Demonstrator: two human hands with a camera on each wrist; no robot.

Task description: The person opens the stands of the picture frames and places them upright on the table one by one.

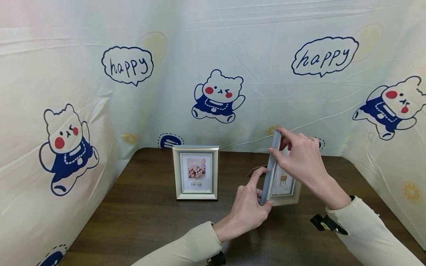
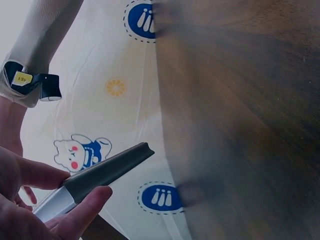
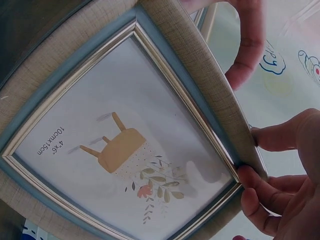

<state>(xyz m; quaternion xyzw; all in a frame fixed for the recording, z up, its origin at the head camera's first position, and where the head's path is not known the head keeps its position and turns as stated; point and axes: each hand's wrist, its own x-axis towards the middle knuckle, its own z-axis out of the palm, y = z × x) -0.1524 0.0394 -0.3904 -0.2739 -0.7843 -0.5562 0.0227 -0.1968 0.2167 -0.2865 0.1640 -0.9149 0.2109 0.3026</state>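
A picture frame [image 1: 273,168] is turned almost edge-on in the head view. Its linen-textured border and chair-and-flowers picture [image 3: 135,150] show in the right wrist view. My left hand [image 1: 247,208] grips its near side low down; thumb and index finger hold the grey edge [image 2: 100,172] in the left wrist view. With thumb and fingers, my right hand [image 1: 301,157] pinches the upper end of the same side. To the left, a second, silver-gold picture frame [image 1: 176,177] with a pink flower picture stands upright, touched by neither hand.
Both frames are at a dark brown wooden table [image 1: 133,207]. A pale cloth [image 1: 266,48] printed with bears and "happy" bubbles hangs around its back and sides. Black bands [image 1: 327,224] with small devices sit at the wrists.
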